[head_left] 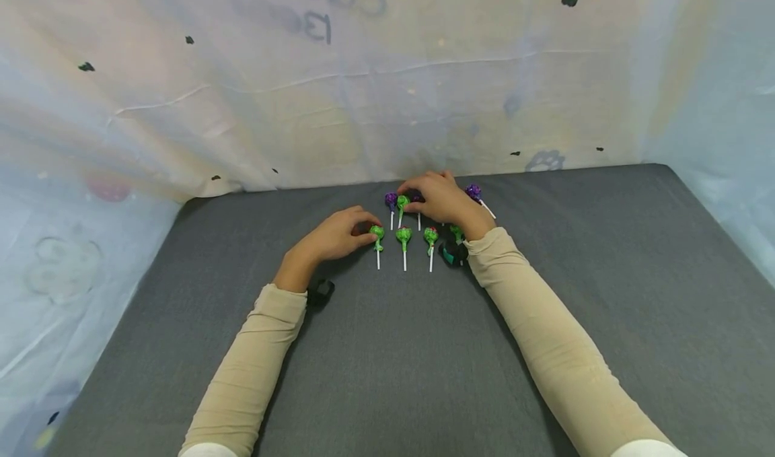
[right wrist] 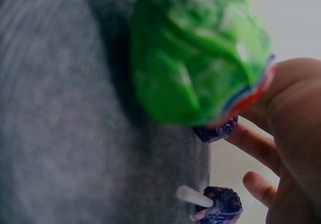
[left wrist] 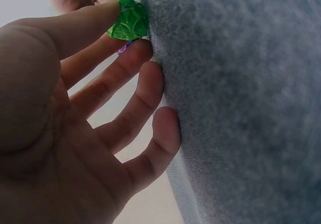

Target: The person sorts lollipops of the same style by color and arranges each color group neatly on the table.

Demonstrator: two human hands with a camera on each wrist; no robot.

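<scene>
Centrally on the grey worktop (head_left: 545,349), the left hand (head_left: 333,236) pinches the leftmost green lollipop (head_left: 377,232) of the front row; the right hand (head_left: 445,200), just above, grips another green lollipop (head_left: 402,202) beside purple ones (head_left: 390,198).

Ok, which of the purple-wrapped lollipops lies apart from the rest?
The purple-wrapped lollipop farthest right, just beyond the right hand. Its white stick points diagonally right, while the other purple one sits in the row left of that hand.

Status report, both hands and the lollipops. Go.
Left hand pinching leftmost green lollipop in the front row. Right hand over back row, gripping a purple lollipop. One purple lollipop lies apart, right. Nothing obstructing.
</scene>
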